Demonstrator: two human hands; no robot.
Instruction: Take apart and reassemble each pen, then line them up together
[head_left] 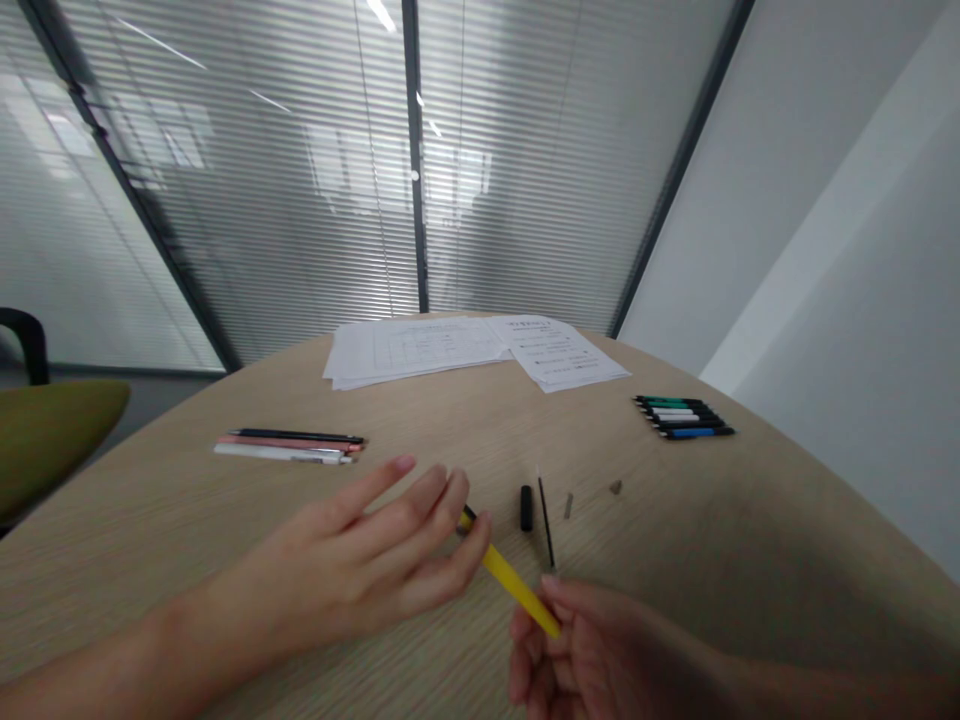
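Note:
A yellow pen barrel (517,585) with a dark end slants between my hands, low over the table. My left hand (382,555) has its lower fingers curled round the dark upper end, while its index finger is stretched out. My right hand (592,650), palm up with fingers curled, closes at the barrel's lower end. A thin dark pen refill (546,525) ends at my right thumb tip; whether it is pinched there or lies on the table I cannot tell. Just left of it is a black pen cap (526,508).
A small grey strip (568,505) and a small grey-brown bit (616,487) lie to the right. Several pens (686,417) are lined up at the right, several more (289,447) at the left. Printed sheets (427,345) cover the table's (420,420) far edge; a green chair (60,430) stands left.

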